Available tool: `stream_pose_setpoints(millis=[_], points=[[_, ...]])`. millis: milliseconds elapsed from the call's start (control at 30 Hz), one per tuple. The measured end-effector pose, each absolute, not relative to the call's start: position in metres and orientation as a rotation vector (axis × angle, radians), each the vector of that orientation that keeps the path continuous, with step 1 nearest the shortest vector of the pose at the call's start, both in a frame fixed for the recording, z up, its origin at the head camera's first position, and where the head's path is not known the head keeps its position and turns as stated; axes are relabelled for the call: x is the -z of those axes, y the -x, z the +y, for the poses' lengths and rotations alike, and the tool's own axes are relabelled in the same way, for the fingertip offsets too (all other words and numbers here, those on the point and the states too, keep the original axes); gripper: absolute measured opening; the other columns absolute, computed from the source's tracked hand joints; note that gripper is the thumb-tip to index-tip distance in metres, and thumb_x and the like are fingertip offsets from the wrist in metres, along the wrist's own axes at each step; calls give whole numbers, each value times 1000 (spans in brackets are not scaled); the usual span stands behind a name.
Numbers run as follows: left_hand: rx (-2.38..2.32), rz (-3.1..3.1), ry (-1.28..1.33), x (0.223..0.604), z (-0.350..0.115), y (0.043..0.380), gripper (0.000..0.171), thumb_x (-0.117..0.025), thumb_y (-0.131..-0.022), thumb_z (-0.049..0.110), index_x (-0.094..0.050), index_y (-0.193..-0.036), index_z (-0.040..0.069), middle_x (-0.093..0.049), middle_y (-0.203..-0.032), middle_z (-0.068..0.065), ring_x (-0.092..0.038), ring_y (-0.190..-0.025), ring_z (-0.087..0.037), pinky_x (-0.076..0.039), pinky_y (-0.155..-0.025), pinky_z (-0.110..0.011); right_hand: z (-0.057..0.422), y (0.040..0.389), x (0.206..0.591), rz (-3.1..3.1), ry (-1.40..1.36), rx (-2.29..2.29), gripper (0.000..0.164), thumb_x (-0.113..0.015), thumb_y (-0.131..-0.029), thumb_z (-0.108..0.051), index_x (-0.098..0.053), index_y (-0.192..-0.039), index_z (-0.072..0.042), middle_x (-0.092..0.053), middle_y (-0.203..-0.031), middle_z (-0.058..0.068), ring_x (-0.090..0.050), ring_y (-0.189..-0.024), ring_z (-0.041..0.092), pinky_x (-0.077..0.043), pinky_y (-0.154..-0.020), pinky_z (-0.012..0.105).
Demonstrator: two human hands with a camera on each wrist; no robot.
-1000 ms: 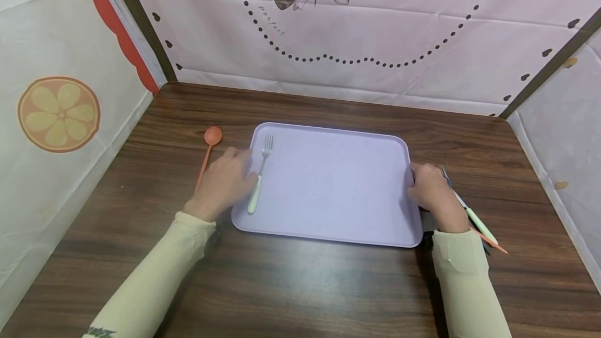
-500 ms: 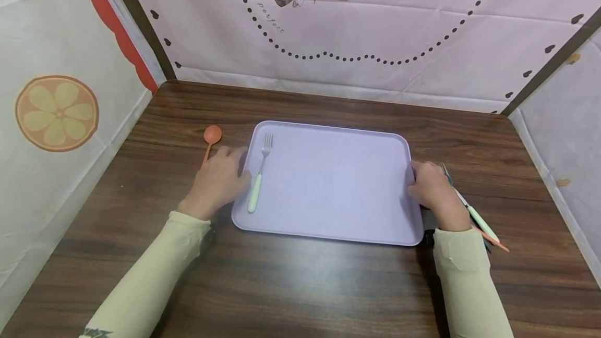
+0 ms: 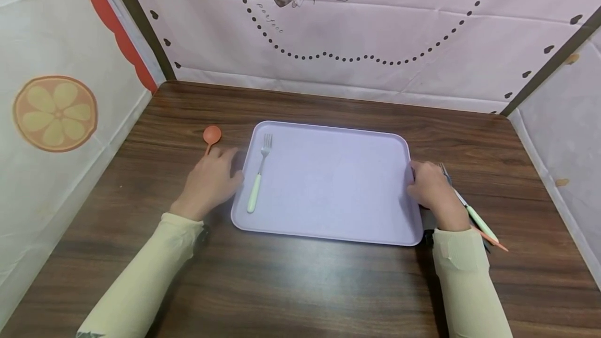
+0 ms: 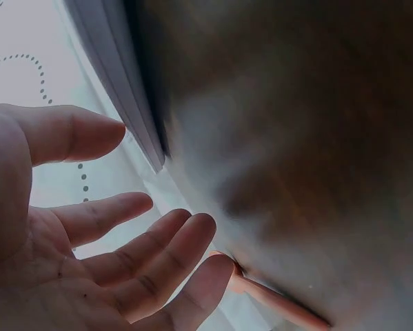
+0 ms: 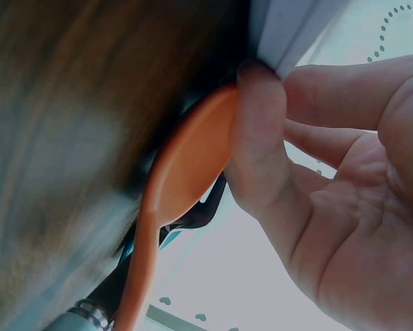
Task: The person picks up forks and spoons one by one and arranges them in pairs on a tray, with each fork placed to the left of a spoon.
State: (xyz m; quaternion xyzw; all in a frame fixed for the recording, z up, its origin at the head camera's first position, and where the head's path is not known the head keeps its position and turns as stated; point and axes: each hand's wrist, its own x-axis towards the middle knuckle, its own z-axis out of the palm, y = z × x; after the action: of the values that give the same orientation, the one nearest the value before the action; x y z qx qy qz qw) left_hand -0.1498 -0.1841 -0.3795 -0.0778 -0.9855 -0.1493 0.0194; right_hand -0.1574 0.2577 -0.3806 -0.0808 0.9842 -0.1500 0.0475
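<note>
My left hand (image 3: 208,177) is over the table just left of the lavender tray (image 3: 328,186), apart from its rim. Its fingers (image 4: 168,241) are spread and loosely bent with nothing between them. Beneath it lies an orange spoon (image 3: 212,135), its handle mostly hidden by the hand. A fork (image 3: 255,192) with a pale green handle lies along the tray's left side. My right hand (image 3: 431,188) pinches the tray's right rim between thumb and fingers. Beside those fingers, in the right wrist view, is another orange spoon (image 5: 196,165).
Right of the right hand, a pale-green-handled utensil (image 3: 481,222) and an orange handle (image 3: 493,240) lie crossed, partly hidden by the wrist. Dark utensils (image 5: 109,289) lie under the spoon there. The wooden table (image 3: 300,286) meets printed cloth walls (image 3: 352,30) at the back and sides.
My left hand has drawn leftward off the tray's left rim, away from the fork and across the spoon's handle. My right hand has stayed at the right rim, and the tray has not moved.
</note>
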Motion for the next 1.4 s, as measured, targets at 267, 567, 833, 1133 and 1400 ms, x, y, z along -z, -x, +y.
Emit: stream_pose_setpoints(millis=[267,567,833,1133,1400], points=[[478,-3048,227,377,-184,149,52,-51,-84,24,-47,-129,0,-46,-121,-27,-45,-105,-44,-42,-80,-64,259,157,383,3012,260,459,17,-54,-65,0,-54,-82,4,-56,-77,24,-49,-77,39,-41,-69,55],[444,-3073,133,378,-191,149,56,-54,-83,26,-44,-133,2,-37,-126,-30,-38,-106,-46,-42,-74,-65,259,159,384,3004,249,455,21,-53,-66,0,-55,-86,6,-56,-77,23,-48,-76,37,-42,-68,54],[384,-3117,84,379,-196,150,64,-55,-83,28,-36,-135,-2,-32,-127,-34,-33,-106,-50,-41,-70,-65,259,159,383,3007,256,460,17,-54,-65,1,-54,-82,4,-54,-72,19,-47,-72,35,-42,-64,51],[361,-3173,38,381,-201,150,67,-52,-83,27,-30,-138,-4,-36,-118,-37,-35,-101,-51,-41,-67,-66,259,158,383,3007,242,466,28,-54,-66,1,-57,-93,8,-56,-78,22,-47,-76,36,-42,-68,53],[367,-3157,43,381,-204,150,58,-48,-79,15,-37,-133,-2,-40,-105,-33,-39,-94,-51,-43,-60,-64,259,159,384,3006,240,469,29,-53,-66,1,-56,-94,9,-56,-79,23,-47,-76,36,-42,-68,53]])
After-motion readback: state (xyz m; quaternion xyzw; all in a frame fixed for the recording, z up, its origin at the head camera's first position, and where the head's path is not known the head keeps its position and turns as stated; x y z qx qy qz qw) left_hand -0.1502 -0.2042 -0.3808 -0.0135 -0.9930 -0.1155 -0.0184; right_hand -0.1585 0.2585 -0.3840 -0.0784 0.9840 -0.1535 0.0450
